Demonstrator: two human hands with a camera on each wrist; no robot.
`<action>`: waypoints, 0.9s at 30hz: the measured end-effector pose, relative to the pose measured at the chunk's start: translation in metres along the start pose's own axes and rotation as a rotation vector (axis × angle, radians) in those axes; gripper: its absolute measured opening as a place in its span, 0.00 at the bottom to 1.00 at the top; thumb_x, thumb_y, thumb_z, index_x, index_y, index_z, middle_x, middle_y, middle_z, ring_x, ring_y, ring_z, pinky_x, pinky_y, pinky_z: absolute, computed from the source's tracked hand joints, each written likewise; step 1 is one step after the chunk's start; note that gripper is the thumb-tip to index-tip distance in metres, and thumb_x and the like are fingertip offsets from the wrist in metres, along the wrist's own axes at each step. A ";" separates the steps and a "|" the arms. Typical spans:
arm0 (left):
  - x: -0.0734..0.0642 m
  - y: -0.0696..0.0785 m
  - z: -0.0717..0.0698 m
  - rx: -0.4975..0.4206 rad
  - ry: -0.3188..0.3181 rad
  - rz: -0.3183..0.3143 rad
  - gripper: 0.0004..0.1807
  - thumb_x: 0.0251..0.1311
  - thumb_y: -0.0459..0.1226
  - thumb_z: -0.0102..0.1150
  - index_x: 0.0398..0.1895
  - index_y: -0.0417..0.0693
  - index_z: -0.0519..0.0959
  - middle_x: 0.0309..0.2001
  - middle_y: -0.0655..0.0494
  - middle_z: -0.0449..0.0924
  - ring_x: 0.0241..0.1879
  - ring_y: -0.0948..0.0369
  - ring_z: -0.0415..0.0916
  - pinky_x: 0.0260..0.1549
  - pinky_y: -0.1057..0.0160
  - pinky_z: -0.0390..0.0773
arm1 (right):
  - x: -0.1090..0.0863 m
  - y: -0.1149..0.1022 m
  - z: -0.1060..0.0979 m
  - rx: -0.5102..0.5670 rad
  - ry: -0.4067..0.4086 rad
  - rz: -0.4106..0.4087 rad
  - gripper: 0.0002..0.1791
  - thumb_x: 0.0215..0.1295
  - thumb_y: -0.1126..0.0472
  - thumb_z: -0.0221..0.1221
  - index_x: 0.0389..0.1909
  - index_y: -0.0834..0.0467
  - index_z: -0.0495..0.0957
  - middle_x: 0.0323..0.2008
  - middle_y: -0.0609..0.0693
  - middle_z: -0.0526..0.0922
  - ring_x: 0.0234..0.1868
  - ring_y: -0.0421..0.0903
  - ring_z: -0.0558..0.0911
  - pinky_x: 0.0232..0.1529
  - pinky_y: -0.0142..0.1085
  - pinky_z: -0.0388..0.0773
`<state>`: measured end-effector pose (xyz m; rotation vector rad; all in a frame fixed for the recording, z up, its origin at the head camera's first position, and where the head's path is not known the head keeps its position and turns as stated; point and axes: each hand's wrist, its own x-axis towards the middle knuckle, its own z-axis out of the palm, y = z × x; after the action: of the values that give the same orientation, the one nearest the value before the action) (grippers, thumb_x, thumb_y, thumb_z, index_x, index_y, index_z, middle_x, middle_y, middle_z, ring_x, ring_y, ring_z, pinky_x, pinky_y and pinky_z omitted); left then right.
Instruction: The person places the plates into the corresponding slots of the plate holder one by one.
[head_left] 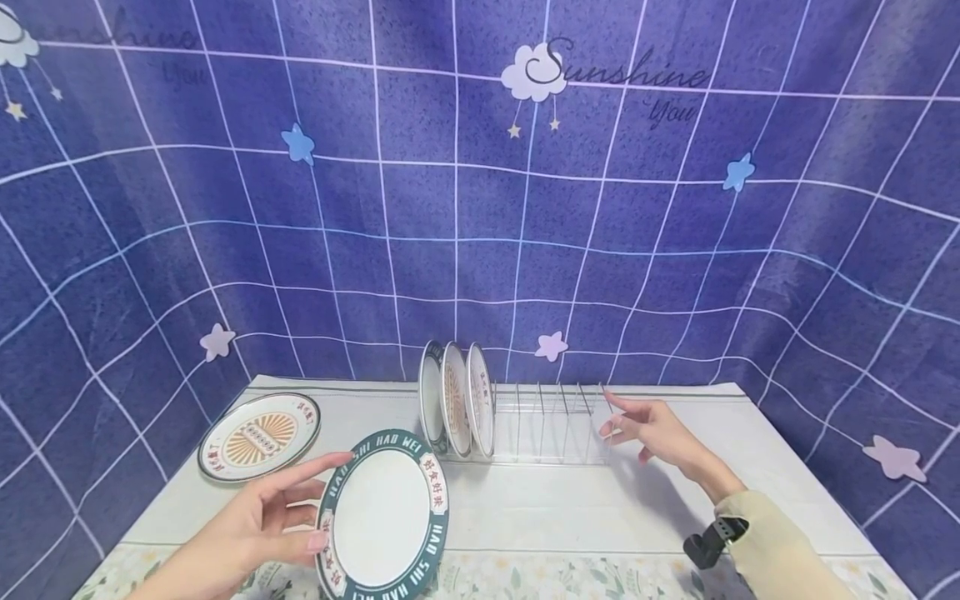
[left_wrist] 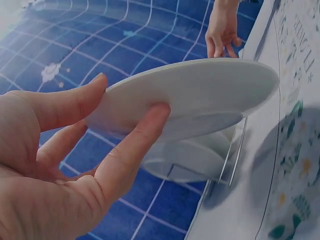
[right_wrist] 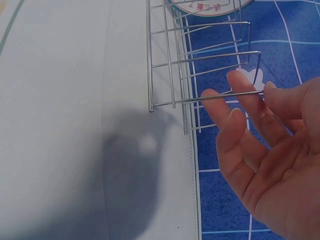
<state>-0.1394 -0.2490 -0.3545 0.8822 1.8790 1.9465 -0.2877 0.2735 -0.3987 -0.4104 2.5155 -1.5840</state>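
My left hand holds a white plate with a green lettered rim by its left edge, tilted up above the front of the table. In the left wrist view, its pale underside shows, with a finger pressed against it. My right hand is at the right end of the wire dish rack, thumb and fingers around its end wire. Three plates stand upright in the rack's left part: a dark-rimmed one, a sunburst-patterned one and a white one with red characters.
Flat on the table's left side lies another sunburst plate. A white cloth covers the table, with a floral strip along the front. Blue grid-patterned curtain encloses the back and sides. The right wrist wears a black strap.
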 end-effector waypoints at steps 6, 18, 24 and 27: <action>0.011 0.006 0.016 -0.001 -0.076 0.056 0.40 0.57 0.17 0.50 0.73 0.37 0.50 0.66 0.41 0.59 0.53 0.45 0.73 0.44 0.51 0.79 | 0.000 0.000 0.000 0.001 0.002 0.003 0.28 0.70 0.59 0.53 0.70 0.53 0.62 0.42 0.59 0.84 0.45 0.55 0.83 0.16 0.38 0.75; 0.033 0.010 0.052 0.003 -0.001 0.089 0.39 0.55 0.18 0.54 0.71 0.37 0.55 0.61 0.35 0.66 0.50 0.48 0.74 0.44 0.52 0.80 | 0.001 0.003 -0.001 0.001 -0.003 0.005 0.29 0.70 0.58 0.54 0.70 0.52 0.61 0.43 0.58 0.84 0.45 0.54 0.83 0.16 0.37 0.74; 0.047 0.008 0.068 0.075 0.109 0.115 0.40 0.53 0.20 0.60 0.70 0.40 0.59 0.59 0.32 0.65 0.45 0.48 0.76 0.39 0.54 0.82 | 0.001 0.002 -0.001 -0.002 -0.003 0.004 0.29 0.70 0.58 0.53 0.70 0.52 0.61 0.43 0.58 0.84 0.45 0.54 0.83 0.16 0.37 0.74; 0.055 0.009 0.079 0.119 0.183 0.128 0.40 0.51 0.23 0.63 0.70 0.42 0.61 0.57 0.33 0.67 0.44 0.48 0.76 0.38 0.54 0.82 | 0.000 0.002 -0.002 0.000 -0.006 -0.003 0.29 0.70 0.57 0.53 0.70 0.53 0.61 0.43 0.58 0.84 0.46 0.55 0.82 0.15 0.38 0.74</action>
<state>-0.1317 -0.1542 -0.3363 0.9046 2.1085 2.0713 -0.2888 0.2758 -0.3999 -0.4189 2.5114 -1.5817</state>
